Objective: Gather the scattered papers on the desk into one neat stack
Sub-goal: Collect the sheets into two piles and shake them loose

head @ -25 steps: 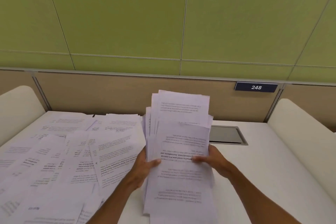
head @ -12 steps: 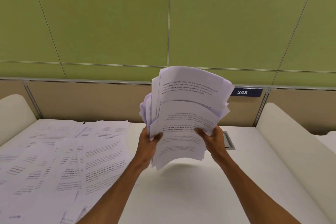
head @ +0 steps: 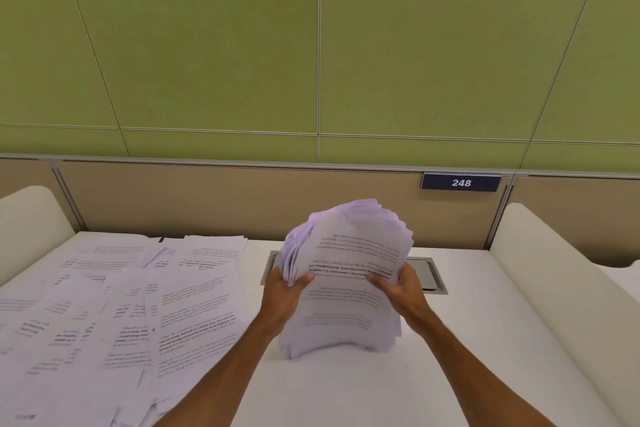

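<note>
A thick bundle of printed white papers [head: 346,288] stands on its lower edge on the white desk [head: 467,340], its top curling away from me. My left hand [head: 282,291] grips the bundle's left side and my right hand [head: 403,288] grips its right side, thumbs on the front sheet. Several loose printed sheets [head: 114,298] lie spread and overlapping over the left half of the desk.
A grey cable hatch [head: 431,274] is set into the desk behind the bundle. Beige partition panels with a "248" plate [head: 461,182] close the back. Cream padded dividers [head: 561,274] flank the desk on the right and the left [head: 27,218].
The bundle was lifted off the desk into the air, then brought back down so its lower edge now rests on the desk. Both hands kept hold.
</note>
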A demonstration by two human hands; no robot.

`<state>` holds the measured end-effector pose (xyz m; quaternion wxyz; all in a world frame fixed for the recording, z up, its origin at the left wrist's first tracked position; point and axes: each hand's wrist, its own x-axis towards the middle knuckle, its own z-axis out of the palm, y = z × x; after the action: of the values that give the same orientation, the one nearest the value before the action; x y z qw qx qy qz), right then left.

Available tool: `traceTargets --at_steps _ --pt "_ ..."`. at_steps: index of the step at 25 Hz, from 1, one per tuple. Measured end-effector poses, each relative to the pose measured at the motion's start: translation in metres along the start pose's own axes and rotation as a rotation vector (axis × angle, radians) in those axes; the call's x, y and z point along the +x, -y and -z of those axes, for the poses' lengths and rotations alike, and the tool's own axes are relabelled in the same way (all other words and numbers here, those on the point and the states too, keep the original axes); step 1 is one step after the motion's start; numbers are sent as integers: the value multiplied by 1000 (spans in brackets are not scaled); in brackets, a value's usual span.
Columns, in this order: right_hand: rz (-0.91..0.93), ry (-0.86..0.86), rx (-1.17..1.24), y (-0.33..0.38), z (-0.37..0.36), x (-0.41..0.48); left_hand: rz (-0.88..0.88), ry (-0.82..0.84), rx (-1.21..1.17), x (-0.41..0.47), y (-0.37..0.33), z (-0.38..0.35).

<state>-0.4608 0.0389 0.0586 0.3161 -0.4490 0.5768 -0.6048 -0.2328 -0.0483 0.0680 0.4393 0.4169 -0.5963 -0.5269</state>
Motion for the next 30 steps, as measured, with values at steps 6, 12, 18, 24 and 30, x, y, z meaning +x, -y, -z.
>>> traceTargets --at_steps 6,12,18,24,30 --pt "-346 495 209 -5 18 -11 377 184 -159 -14 4 29" --pt "-532 563 211 -47 -7 -49 564 -23 -228 -60 55 72" --pt "-641 326 -12 -68 -33 -75 580 -234 -324 -96 80 180" --pt "-594 214 -119 -73 -49 -82 504 -403 -28 -134 82 294" --pt "-594 181 -192 -77 -68 -98 723 -477 793 -177 95 399"
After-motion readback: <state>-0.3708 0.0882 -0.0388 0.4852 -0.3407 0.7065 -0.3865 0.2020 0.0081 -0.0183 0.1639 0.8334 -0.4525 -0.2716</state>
